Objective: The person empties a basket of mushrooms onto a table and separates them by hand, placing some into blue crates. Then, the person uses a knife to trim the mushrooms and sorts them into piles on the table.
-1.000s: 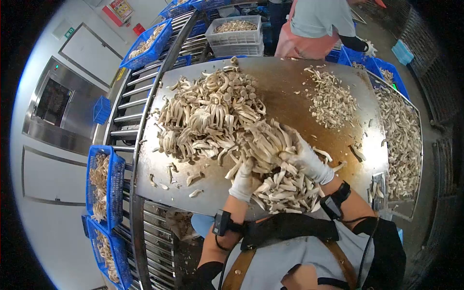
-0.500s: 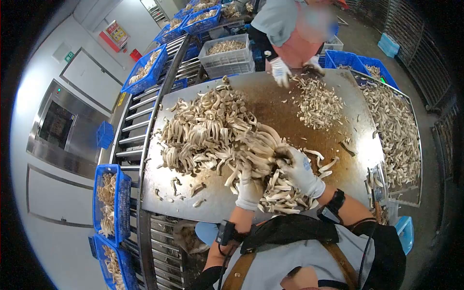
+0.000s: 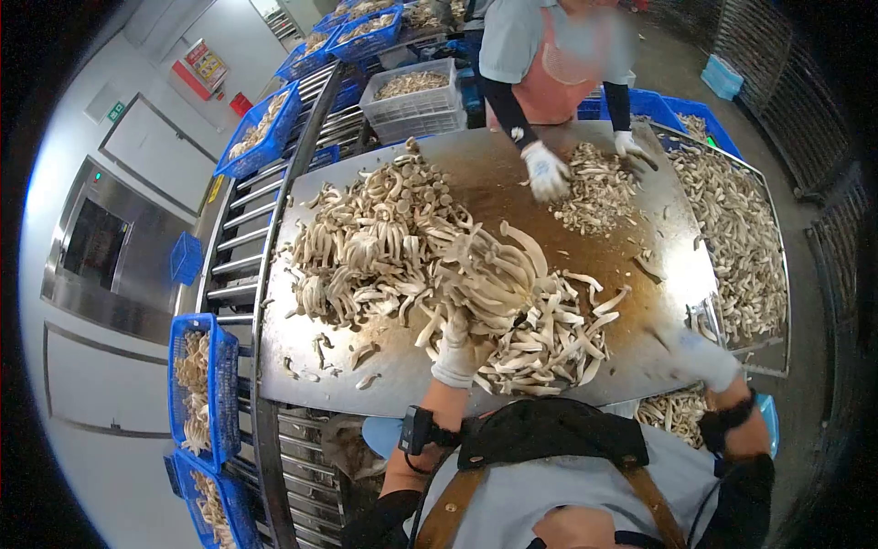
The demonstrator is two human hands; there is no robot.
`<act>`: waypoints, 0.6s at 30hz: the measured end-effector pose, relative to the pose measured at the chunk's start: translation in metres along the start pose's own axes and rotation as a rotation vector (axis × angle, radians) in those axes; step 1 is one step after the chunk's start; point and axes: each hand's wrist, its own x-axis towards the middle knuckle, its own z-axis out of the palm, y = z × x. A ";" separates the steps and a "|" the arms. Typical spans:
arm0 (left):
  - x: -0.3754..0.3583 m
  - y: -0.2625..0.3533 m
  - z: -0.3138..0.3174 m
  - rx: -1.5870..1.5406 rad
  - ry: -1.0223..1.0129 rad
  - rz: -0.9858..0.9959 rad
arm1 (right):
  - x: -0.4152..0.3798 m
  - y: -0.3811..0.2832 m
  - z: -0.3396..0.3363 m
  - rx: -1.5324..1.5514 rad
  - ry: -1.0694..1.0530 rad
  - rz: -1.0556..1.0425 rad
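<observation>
My left hand (image 3: pixel 455 355), in a white glove, grips the near side of a large mushroom cluster (image 3: pixel 487 282); its fingers are partly hidden under the stems. Loose mushrooms (image 3: pixel 549 349) lie heaped beside it, close to the table's front edge. To the left rests a big pile of mushroom clusters (image 3: pixel 375 233). My right hand (image 3: pixel 695 357), also gloved, is off to the right over the table's near right corner. Motion smears its fingers, so whether anything is in them cannot be made out.
Across the metal table (image 3: pixel 494 178), a person's gloved hands work at a heap of mushroom bits (image 3: pixel 599 192). A large tray of mushrooms (image 3: pixel 732 238) adjoins the right side. Blue crates (image 3: pixel 224 393) stand along the roller conveyor (image 3: pixel 242 242) at left. Below my right hand is a container of mushrooms (image 3: pixel 675 412).
My right hand has left the cluster and swung right to the table's corner. My left hand still grips the cluster. The loose heap has spread wider. The co-worker's hands have shifted.
</observation>
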 end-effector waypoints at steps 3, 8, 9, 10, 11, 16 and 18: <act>-0.010 -0.005 0.012 0.414 -0.173 0.106 | 0.088 -0.050 -0.006 0.899 0.357 0.101; -0.025 -0.003 0.016 0.261 -0.095 0.054 | 0.202 -0.107 0.048 2.146 0.514 -0.341; -0.031 0.000 0.019 0.283 0.001 0.004 | 0.214 -0.108 0.064 2.080 0.580 -0.316; -0.038 0.002 0.029 0.303 0.102 -0.046 | 0.228 -0.109 0.084 2.017 0.641 -0.287; -0.045 0.001 0.040 0.309 0.190 -0.010 | 0.245 -0.100 0.116 2.243 0.550 -0.259; -0.065 -0.038 0.038 1.398 0.033 0.425 | 0.207 -0.111 0.136 1.670 0.328 0.038; -0.072 -0.069 0.002 0.811 0.160 0.095 | 0.202 -0.099 0.146 1.339 0.252 0.032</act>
